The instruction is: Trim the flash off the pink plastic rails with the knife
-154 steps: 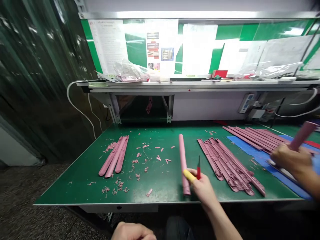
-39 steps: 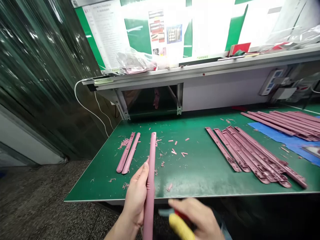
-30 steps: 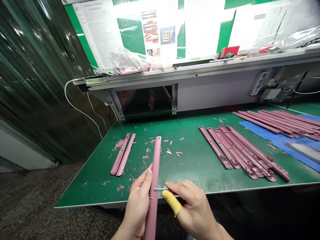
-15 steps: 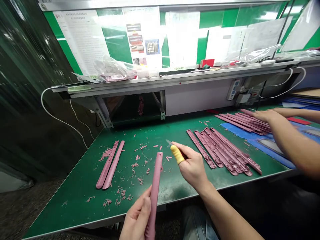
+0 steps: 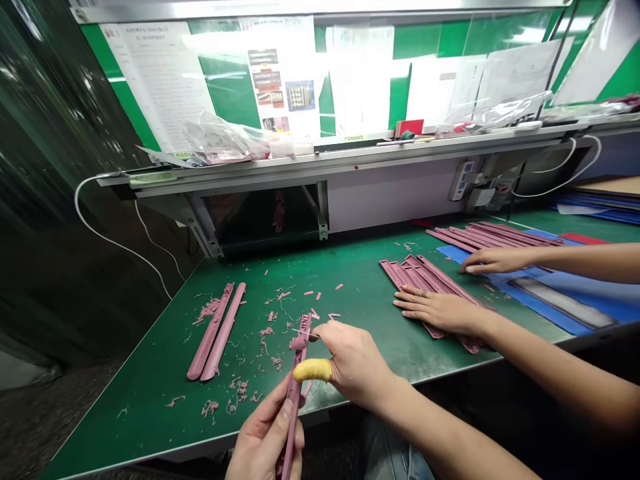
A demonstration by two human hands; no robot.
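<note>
My left hand (image 5: 273,427) grips a long pink plastic strip (image 5: 291,427) near its lower end. The strip tilts up and away over the front edge of the bench, its ribbed, hollow side now in view. My right hand (image 5: 357,363), with a yellow finger cot (image 5: 313,370) on the thumb, is closed on a small thin blade (image 5: 303,331); its handle is hidden in the fingers. The blade lies across the strip near its far end, by a pink lump, and the thumb rests against the strip's side. Two more pink strips (image 5: 223,343) lie side by side on the left.
Pink shavings (image 5: 240,393) and small offcuts litter the green bench (image 5: 160,373). Another person's hands (image 5: 435,310) reach in from the right over a pile of pink strips (image 5: 400,273). Beyond are more strips (image 5: 465,239) on blue sheets (image 5: 545,307). A shelf (image 5: 280,163) runs along the back.
The strip in my left hand has turned from its smooth side to its ribbed side. My right hand has moved down-left, bringing the blade onto it. The other person's hand has come onto the nearer pile.
</note>
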